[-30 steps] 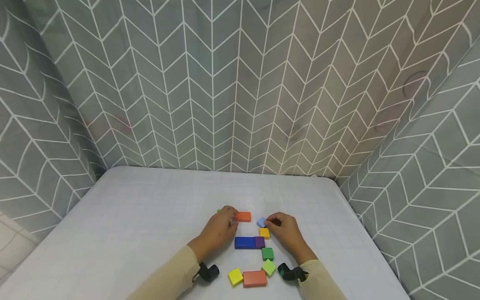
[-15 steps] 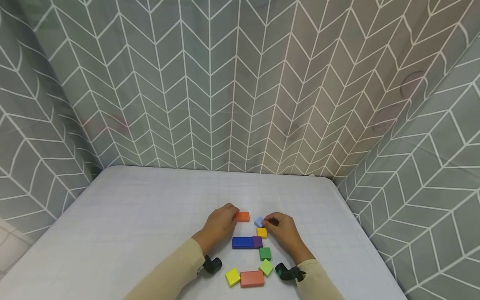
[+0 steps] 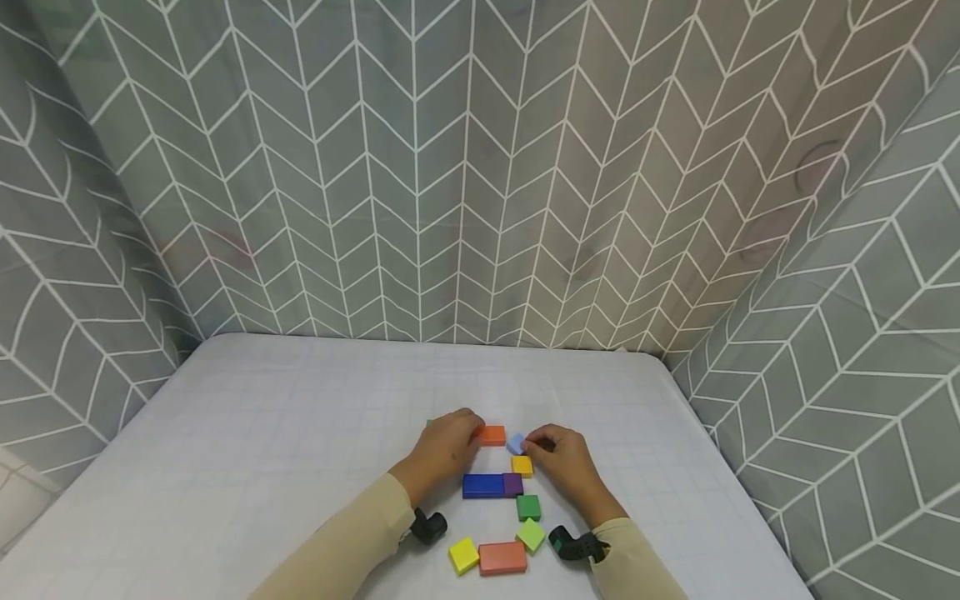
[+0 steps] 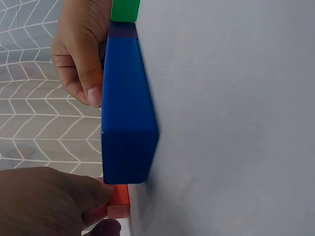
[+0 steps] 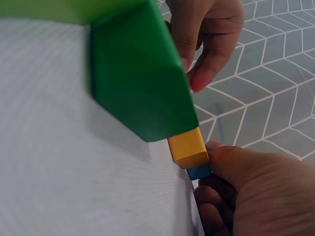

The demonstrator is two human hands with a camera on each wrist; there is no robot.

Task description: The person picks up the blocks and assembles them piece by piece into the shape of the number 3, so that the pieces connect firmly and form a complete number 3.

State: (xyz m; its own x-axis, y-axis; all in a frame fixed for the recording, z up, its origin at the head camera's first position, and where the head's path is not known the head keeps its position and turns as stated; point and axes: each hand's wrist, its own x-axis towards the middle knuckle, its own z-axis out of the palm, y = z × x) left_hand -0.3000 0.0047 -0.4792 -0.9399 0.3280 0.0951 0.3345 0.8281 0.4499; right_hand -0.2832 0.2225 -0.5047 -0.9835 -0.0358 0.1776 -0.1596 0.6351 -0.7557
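Observation:
At the far end of an arrangement of coloured blocks, my left hand (image 3: 444, 443) grips an orange block (image 3: 492, 436) at its left end. In the left wrist view the thumb and fingers hold that orange block (image 4: 118, 202) beyond the large blue block (image 4: 127, 88). My right hand (image 3: 567, 460) pinches a small light blue block (image 3: 515, 443), which sits tilted at the orange block's right end. Just nearer lies an amber block (image 3: 521, 467); in the right wrist view the light blue block (image 5: 199, 171) shows past the amber block (image 5: 189, 147).
Nearer on the white table (image 3: 315, 433) lie a blue block (image 3: 482, 486) against a purple block (image 3: 512, 485), then green (image 3: 528, 507), lime (image 3: 531, 535), salmon (image 3: 502, 558) and yellow (image 3: 463, 556) blocks. A green sliver (image 3: 429, 422) shows behind my left hand. Patterned curtains surround the table.
My left hand has slid the orange block rightward, narrowing the gap to the light blue block. My right hand keeps its pinch and hardly moves. The view has shifted slightly.

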